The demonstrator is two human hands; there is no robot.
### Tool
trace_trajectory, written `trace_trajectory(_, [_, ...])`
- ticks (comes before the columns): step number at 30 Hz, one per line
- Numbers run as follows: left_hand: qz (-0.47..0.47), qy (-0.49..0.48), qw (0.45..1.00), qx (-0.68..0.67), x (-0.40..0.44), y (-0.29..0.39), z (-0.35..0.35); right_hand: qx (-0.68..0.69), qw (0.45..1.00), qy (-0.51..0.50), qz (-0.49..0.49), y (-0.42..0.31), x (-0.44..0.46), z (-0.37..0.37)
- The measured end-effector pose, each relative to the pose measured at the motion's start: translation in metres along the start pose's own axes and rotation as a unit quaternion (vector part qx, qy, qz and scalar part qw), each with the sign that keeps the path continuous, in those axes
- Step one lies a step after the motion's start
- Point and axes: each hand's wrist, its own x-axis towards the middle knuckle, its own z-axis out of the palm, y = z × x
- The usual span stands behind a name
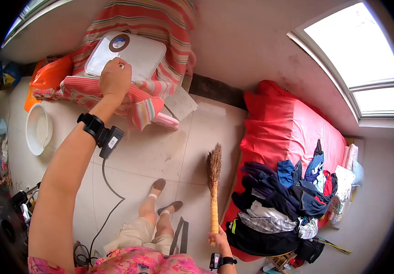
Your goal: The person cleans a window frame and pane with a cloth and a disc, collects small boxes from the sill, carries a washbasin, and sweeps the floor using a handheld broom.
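My left hand (116, 76) is stretched out over the near edge of a white bathroom scale (143, 54) with a round dial. Its fingers are curled closed, and a tiny white bit shows by the thumb, too small to name. The scale lies on a striped cloth (153, 25) draped over a pink piece of furniture, mostly hidden. Down at the right, my right hand (219, 237) is wrapped round the handle of a straw hand broom (214, 182), whose bristles point away from me over the tiled floor.
A bed with a red cover (279, 123) stands right, heaped with clothes (288, 196). A white basin (39, 129) and an orange bag (53, 74) are at left. A cable (114, 203) hangs from my left wrist. A flat pale panel (181, 104) lies beside the striped cloth.
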Motion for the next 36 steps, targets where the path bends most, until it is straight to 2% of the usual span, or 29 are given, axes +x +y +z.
trace_trajectory(4, [0.01, 0.003, 1.0, 0.008, 0.002, -0.002, 0.003, 0.031, 0.998, 0.033, 0.043, 0.005, 0.067, 0.017])
trace_trajectory(6, [0.004, 0.012, 1.0, 0.006, 0.001, 0.0, 0.001, 0.104, 0.982, 0.036, 0.152, 0.005, 0.097, 0.042])
trace_trajectory(8, [0.003, 0.011, 1.0, 0.007, 0.001, 0.0, 0.0, 0.078, 0.984, -0.013, 0.161, 0.009, 0.102, 0.076])
trace_trajectory(10, [0.0, 0.009, 1.0, 0.006, 0.001, 0.0, 0.0, 0.0, 0.99, -0.069, 0.126, -0.001, 0.081, 0.108])
trace_trajectory(11, [-0.009, -0.001, 1.0, 0.01, 0.002, -0.001, 0.0, 0.0, 0.99, -0.069, 0.126, -0.005, 0.071, 0.112])
trace_trajectory(14, [-0.019, -0.008, 1.0, 0.013, 0.002, 0.002, -0.001, 0.049, 0.97, -0.215, 0.098, -0.017, 0.049, 0.108])
trace_trajectory(18, [-0.026, -0.013, 0.999, 0.013, 0.0, 0.004, -0.005, 0.061, 0.969, -0.21, 0.117, -0.034, 0.001, 0.07])
trace_trajectory(23, [-0.03, 0.001, 1.0, 0.006, -0.003, 0.004, -0.005, 0.021, 0.982, -0.179, 0.063, -0.054, -0.047, 0.014])
trace_trajectory(29, [-0.025, 0.016, 0.999, -0.012, -0.005, 0.008, -0.009, -0.041, 0.995, -0.09, -0.015, -0.089, -0.046, -0.023])
trace_trajectory(32, [-0.016, 0.028, 0.999, -0.007, -0.006, 0.005, -0.008, -0.086, 0.996, -0.029, -0.016, -0.123, -0.038, -0.039])
trace_trajectory(36, [-0.012, 0.04, 0.999, 0.005, -0.006, 0.005, -0.007, -0.118, 0.992, -0.017, -0.049, -0.171, -0.006, -0.064])
